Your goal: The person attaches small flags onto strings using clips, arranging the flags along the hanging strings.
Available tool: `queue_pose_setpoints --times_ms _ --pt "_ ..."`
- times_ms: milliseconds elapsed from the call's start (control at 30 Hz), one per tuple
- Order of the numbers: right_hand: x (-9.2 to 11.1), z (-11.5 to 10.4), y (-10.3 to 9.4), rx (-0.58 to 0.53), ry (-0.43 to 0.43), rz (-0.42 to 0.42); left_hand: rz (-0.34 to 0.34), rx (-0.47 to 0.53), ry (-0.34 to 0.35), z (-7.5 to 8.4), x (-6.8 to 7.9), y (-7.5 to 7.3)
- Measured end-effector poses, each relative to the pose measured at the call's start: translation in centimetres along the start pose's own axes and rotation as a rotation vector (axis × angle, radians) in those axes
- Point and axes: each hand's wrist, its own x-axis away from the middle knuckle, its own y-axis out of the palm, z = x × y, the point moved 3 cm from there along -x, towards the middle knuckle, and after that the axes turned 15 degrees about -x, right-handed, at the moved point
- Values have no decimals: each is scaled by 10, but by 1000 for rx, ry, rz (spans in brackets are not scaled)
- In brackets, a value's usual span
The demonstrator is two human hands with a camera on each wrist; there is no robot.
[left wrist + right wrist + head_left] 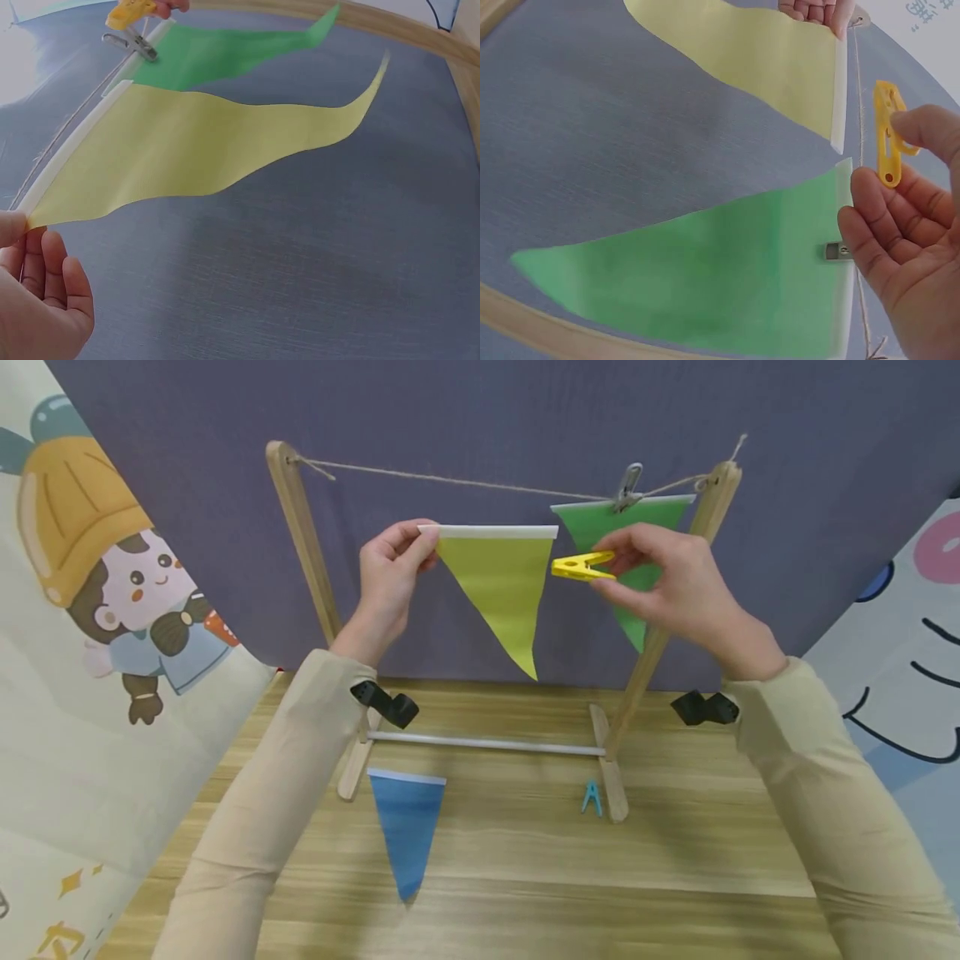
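My left hand (390, 581) pinches the upper left corner of a yellow pennant (498, 581), whose white top edge runs level just below the string (450, 481) in the head view. My right hand (667, 572) holds a yellow clothespin (581, 566) between thumb and fingers, its tip pointing left near the pennant's free corner. Behind the right hand, a green pennant (585, 520) hangs from the string by a metal clip (628, 489). In the right wrist view the yellow clothespin (888, 142) appears beside the string, away from both pennants' cloth.
The string spans two wooden posts (303, 535), joined low down by a white rod (487, 743). On the wooden table (525, 877) lie a blue pennant (407, 827) and a small blue clothespin (592, 798). A dark panel (480, 410) stands behind the frame.
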Motion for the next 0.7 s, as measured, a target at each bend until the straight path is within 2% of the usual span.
queue_pose_setpoints --times_ms 267,367,700 --pt "-10 -5 -5 15 -55 7 30 -33 -26 8 -10 5" --pt "-16 -7 -6 22 -57 10 27 -62 -15 11 -14 6" --pt "-36 -12 -9 23 -49 77 58 -35 -69 17 -26 9"
